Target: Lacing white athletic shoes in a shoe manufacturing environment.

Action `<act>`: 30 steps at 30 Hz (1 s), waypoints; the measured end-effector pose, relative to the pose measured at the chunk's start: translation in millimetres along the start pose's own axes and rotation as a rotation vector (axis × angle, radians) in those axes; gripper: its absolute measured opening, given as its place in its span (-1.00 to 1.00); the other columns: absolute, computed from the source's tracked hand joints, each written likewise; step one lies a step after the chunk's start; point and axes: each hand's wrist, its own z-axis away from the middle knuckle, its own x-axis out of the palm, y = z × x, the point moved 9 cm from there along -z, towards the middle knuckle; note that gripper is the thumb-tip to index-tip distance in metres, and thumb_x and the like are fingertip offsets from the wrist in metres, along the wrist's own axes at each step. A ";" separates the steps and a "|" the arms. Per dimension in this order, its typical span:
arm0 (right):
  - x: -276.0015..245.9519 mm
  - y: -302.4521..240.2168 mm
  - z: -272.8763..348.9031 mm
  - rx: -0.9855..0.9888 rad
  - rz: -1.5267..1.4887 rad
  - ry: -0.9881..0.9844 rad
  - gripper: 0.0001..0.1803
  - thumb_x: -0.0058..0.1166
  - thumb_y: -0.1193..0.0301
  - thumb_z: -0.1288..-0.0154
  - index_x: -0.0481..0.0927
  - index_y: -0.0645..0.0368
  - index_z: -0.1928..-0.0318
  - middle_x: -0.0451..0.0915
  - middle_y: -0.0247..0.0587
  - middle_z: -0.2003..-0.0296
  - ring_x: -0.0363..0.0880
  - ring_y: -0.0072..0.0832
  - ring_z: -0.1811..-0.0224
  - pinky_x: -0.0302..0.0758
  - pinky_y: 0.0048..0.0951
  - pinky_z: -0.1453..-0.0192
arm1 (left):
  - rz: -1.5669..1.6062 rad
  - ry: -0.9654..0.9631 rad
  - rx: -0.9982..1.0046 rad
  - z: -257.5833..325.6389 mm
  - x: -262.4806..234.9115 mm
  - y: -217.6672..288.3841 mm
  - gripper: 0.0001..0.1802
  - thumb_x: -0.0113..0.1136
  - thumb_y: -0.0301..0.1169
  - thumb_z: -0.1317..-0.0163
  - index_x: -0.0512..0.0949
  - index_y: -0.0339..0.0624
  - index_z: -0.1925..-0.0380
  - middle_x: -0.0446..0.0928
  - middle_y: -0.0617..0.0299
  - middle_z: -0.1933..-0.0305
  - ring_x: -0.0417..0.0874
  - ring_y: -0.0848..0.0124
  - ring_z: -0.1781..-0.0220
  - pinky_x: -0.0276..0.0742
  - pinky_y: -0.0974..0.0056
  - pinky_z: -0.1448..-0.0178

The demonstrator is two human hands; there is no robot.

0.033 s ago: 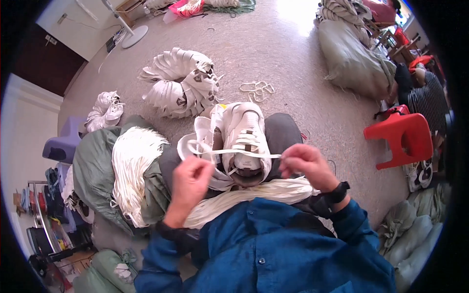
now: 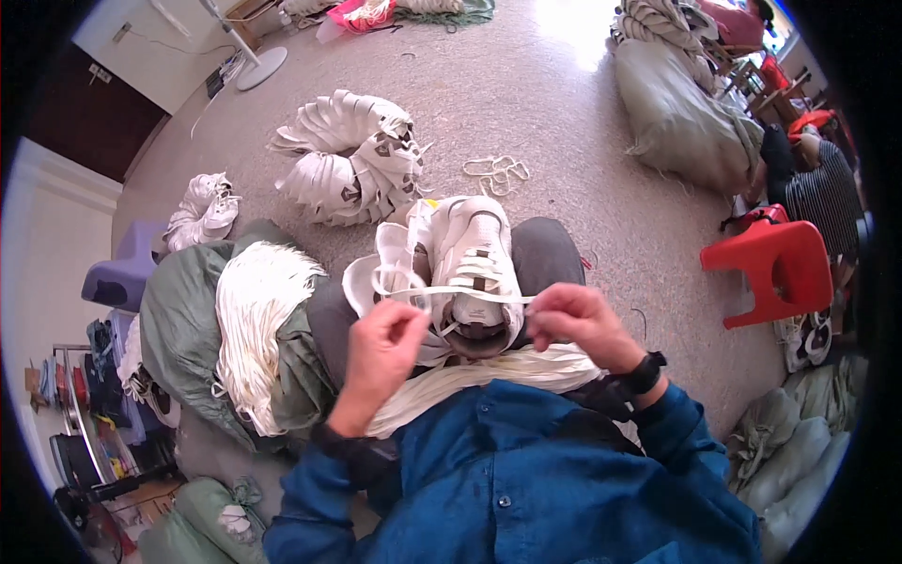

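A white sneaker upper (image 2: 484, 235) sits between my knees, its partly threaded tongue and opening facing me. A flat white shoelace (image 2: 470, 295) stretches across it. My left hand (image 2: 378, 362) pinches the lace at the shoe's left side, where a loop curls above the fingers. On the right, my right hand (image 2: 581, 324) is closed on the lace's other end. Another pale shoe piece (image 2: 360, 282) leans against the sneaker's left side. Across my lap lies a bundle of white laces (image 2: 489, 374), just below the shoe.
More laces (image 2: 263, 301) hang over a green sack (image 2: 178, 320) at my left. Beyond my knees, stacked white uppers (image 2: 352, 179) and a loose lace (image 2: 498, 174) lie on the floor. A red stool (image 2: 775, 263) and a person in stripes (image 2: 827, 193) are at right.
Both hands have shifted slightly, my left to the right and my right to the left, so they are a little closer. The lace still spans the shoe.
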 end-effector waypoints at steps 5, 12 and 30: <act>18.3 5.7 -21.8 -0.254 0.489 0.043 -0.86 0.14 0.52 -0.37 0.63 0.29 0.11 0.64 -0.24 0.32 0.61 -0.56 0.31 0.54 -0.48 0.23 | 0.112 0.041 -0.104 -16.8 29.1 -11.3 -0.91 0.27 -0.51 -0.30 0.58 -0.31 0.35 0.53 0.31 0.52 0.45 0.66 0.52 0.35 0.46 0.44; -10.7 13.7 -16.9 -0.242 0.645 0.252 -0.89 0.13 0.58 -0.36 0.61 0.28 0.12 0.61 -0.29 0.23 0.57 -0.64 0.21 0.54 -0.56 0.13 | 0.038 0.060 -0.011 -20.8 30.3 -7.3 -0.92 0.22 -0.53 -0.31 0.56 -0.35 0.30 0.58 0.19 0.48 0.54 0.53 0.51 0.46 0.34 0.39; -16.2 -2.9 -7.1 -0.386 0.651 0.348 -0.92 0.14 0.56 -0.30 0.62 0.28 0.20 0.57 -0.13 0.29 0.60 -0.34 0.27 0.53 -0.40 0.17 | -0.319 0.047 0.283 -21.3 38.9 20.7 -0.93 0.24 -0.51 -0.26 0.57 -0.28 0.35 0.58 0.00 0.41 0.63 0.04 0.43 0.52 0.09 0.33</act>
